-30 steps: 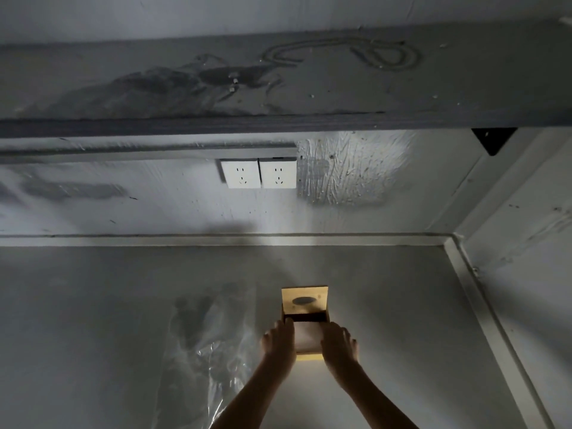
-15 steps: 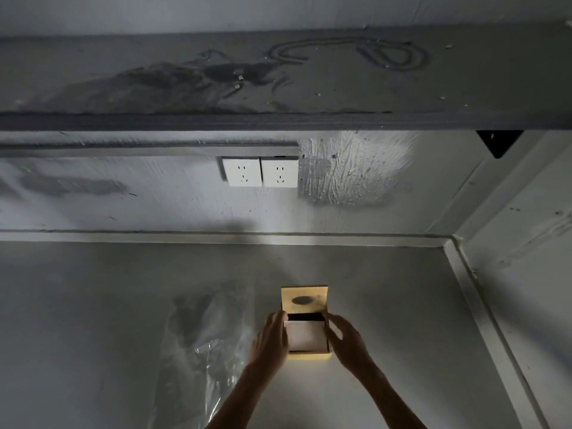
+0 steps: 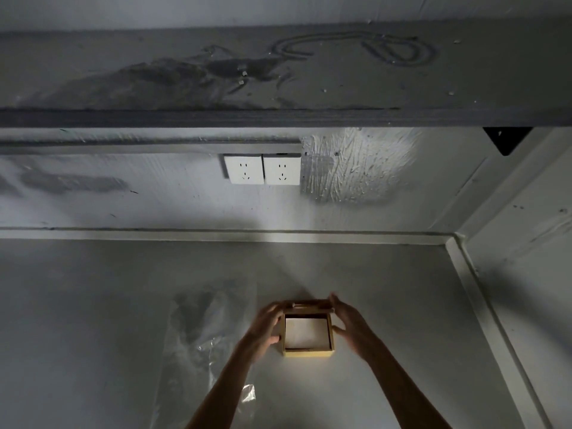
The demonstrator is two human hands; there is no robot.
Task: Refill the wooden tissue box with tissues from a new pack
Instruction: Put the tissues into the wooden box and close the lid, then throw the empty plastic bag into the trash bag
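Wooden tissue box [image 3: 308,352] between both hands; fingers [image 3: 272,309] curled on lid [image 3: 309,304] at far edge.

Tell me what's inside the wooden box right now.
The wooden tissue box is open on top, showing a flat white layer of tissues filling it. How deep the stack goes is hidden by the walls. Both hands, left hand and right hand, flank the box.

no readable text, label, brand or number is showing anywhere; loops traced on the dusty shelf [image 3: 356,48] are spelling nothing legible.
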